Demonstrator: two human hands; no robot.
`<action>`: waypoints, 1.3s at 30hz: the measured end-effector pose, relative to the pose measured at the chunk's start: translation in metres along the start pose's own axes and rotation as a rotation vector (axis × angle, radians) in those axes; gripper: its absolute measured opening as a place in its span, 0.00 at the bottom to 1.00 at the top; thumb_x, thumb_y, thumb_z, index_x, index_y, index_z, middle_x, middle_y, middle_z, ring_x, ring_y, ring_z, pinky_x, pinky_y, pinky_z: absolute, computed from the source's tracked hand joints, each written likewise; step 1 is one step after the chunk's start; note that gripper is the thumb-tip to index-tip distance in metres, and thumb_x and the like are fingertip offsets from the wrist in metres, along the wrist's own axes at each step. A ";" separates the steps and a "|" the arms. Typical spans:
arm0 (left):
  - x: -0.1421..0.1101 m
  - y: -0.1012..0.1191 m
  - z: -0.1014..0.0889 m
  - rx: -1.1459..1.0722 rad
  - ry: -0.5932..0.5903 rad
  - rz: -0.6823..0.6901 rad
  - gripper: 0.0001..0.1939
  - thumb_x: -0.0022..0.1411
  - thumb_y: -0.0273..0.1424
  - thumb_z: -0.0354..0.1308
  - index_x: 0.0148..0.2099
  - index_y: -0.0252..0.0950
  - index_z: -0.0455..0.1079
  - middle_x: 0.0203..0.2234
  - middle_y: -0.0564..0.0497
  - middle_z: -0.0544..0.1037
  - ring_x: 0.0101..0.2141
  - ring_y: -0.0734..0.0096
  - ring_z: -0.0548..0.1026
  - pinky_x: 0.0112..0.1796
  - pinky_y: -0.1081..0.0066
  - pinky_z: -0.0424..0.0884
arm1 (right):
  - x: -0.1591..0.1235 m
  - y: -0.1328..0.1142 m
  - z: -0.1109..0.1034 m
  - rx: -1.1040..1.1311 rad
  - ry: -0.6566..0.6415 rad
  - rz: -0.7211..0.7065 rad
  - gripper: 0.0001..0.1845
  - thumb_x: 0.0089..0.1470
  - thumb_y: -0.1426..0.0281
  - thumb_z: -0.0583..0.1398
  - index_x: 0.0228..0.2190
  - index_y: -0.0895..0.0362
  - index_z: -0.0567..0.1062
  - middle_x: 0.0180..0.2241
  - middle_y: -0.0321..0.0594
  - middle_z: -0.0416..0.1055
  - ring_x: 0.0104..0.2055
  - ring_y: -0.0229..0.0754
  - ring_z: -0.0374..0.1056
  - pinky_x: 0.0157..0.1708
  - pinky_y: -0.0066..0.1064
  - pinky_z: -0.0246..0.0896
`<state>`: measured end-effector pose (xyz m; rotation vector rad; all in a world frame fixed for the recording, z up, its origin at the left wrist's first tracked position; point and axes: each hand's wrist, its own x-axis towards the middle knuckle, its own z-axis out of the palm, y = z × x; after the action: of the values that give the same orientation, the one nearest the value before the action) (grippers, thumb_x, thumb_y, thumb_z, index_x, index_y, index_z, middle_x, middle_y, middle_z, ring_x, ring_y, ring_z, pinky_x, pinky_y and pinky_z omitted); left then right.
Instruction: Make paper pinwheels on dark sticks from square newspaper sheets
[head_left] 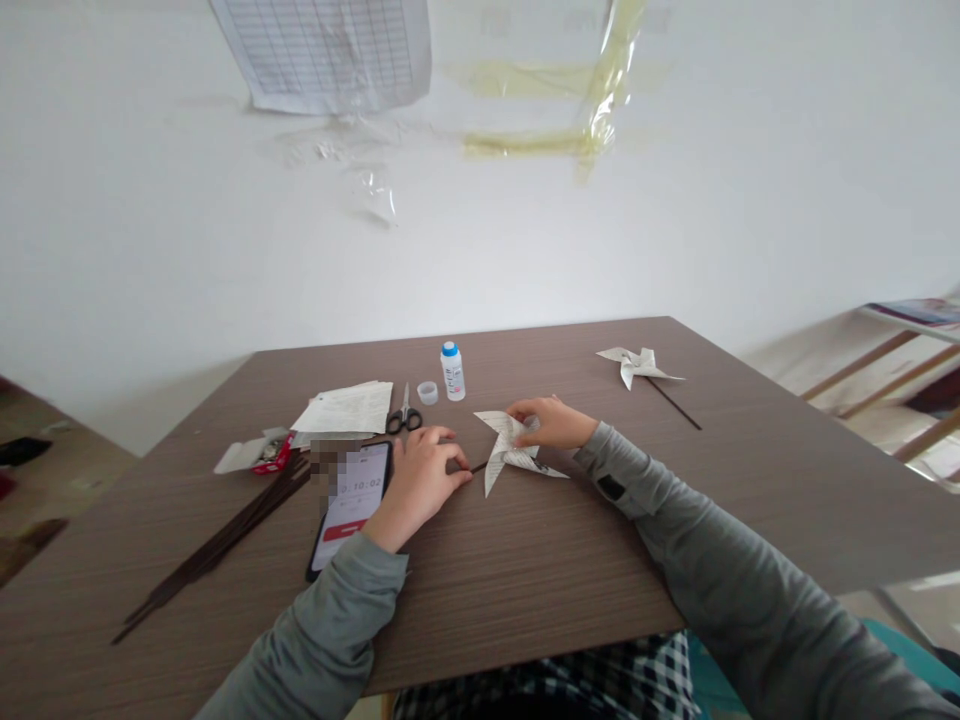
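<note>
A paper pinwheel (498, 456) made of printed paper lies on the table in front of me. My right hand (553, 422) has its fingers closed on the pinwheel near its middle. My left hand (429, 476) pinches the end of a thin dark stick (478, 467) that runs under the pinwheel's left side; the rest of that stick is hidden. Farther right, a second paper pinwheel (637, 366) rests on the table with its dark stick (676, 404) pointing toward me.
Left of my hands lie a phone (358, 500) showing a timer, scissors (405, 416), paper sheets (345, 410), a small red box (273, 454) and a bundle of dark sticks (202, 545). A blue-capped bottle (453, 374) and a small clear cup (427, 393) stand behind. A wall (510, 260) borders the table.
</note>
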<state>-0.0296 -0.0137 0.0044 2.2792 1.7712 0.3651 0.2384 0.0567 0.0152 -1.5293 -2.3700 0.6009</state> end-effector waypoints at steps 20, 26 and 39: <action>-0.001 0.000 -0.007 -0.006 -0.027 -0.065 0.09 0.67 0.26 0.76 0.34 0.45 0.90 0.70 0.47 0.84 0.69 0.36 0.78 0.74 0.34 0.67 | -0.023 0.047 -0.023 0.216 0.146 0.058 0.15 0.68 0.68 0.69 0.52 0.54 0.92 0.53 0.45 0.92 0.61 0.57 0.86 0.70 0.45 0.74; 0.000 0.001 -0.007 -0.001 -0.022 -0.060 0.09 0.68 0.25 0.75 0.36 0.44 0.91 0.72 0.45 0.82 0.71 0.36 0.77 0.74 0.35 0.69 | -0.024 0.047 -0.024 0.202 0.159 0.083 0.15 0.69 0.70 0.68 0.52 0.55 0.92 0.53 0.46 0.92 0.60 0.56 0.86 0.69 0.43 0.75; 0.007 -0.007 -0.001 -0.247 0.071 -0.068 0.07 0.66 0.25 0.77 0.34 0.41 0.90 0.70 0.41 0.83 0.73 0.36 0.76 0.78 0.39 0.64 | -0.024 0.049 -0.022 0.233 0.324 0.149 0.11 0.68 0.70 0.69 0.49 0.55 0.91 0.51 0.48 0.92 0.56 0.54 0.88 0.62 0.42 0.78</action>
<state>-0.0343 -0.0055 0.0035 2.0539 1.7236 0.6220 0.2968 0.0565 0.0115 -1.5716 -1.8906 0.5860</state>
